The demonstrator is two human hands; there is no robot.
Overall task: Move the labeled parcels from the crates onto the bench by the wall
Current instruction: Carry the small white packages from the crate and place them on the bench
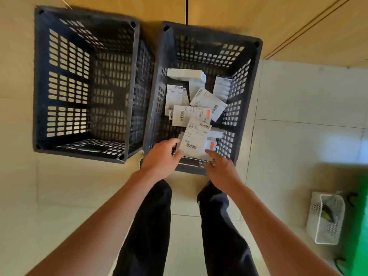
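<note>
Pale floor tiles (298,96) carry two dark slotted crates set side by side against a tan wooden wall (239,16), seen from straight above.

At the near end of the right crate (247,80), both hands reach over its near rim. The left hand (161,158) has its fingers curled at the near left corner of a white labeled parcel (194,139), thumb and fingertips pinching that corner. The right hand (221,166) lies at the parcel's near right corner, fingers stretched forward and loosely spread, touching its edge; whether the thumb presses underneath cannot be told. This parcel is flat and oblong, tilted up from the heap, its long axis running from the near rim toward the far wall and leaning slightly right, barcode at the near end.

Beyond it, the other parcels (196,100) lie in a loose pile on the crate's floor, overlapping at varied angles: one lies crosswise just past the held one, another slants diagonally toward the right wall, and a boxy one lies across the far end of the heap.

The left crate (42,76) stands just beside the right one, its floor showing through.

Dark trouser legs (151,226) stand at the crates' near side. A white perforated basket (326,218) sits on the floor well to the right, next to a green surface (360,226).
</note>
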